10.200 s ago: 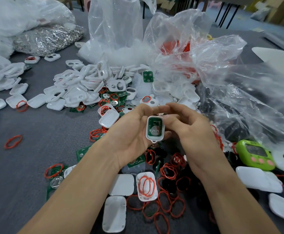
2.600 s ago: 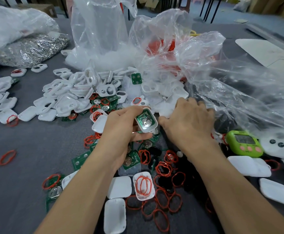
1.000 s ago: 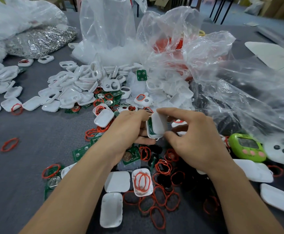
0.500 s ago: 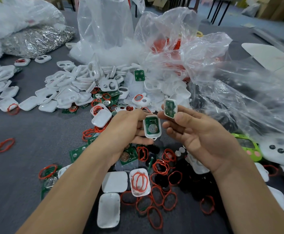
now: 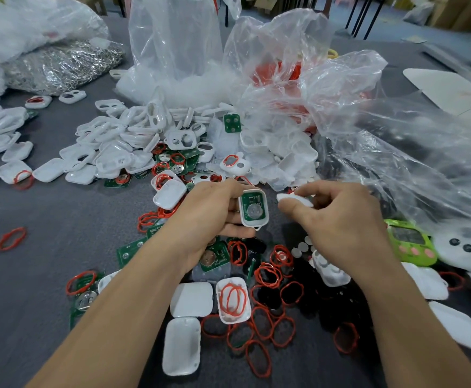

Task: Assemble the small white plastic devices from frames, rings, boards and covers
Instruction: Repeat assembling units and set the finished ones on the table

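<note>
Grasps frame [image 5: 256, 226] in left grip [image 5: 209, 217], board [image 5: 252, 198] facing up; pinches cover [image 5: 295, 199] in right grip [image 5: 340, 222], just beside frame, above rings [image 5: 267, 275] scattered on table [image 5: 60, 219].

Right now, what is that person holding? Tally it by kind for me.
Frame with board in it: 1
White piece: 1
Total: 2
</note>
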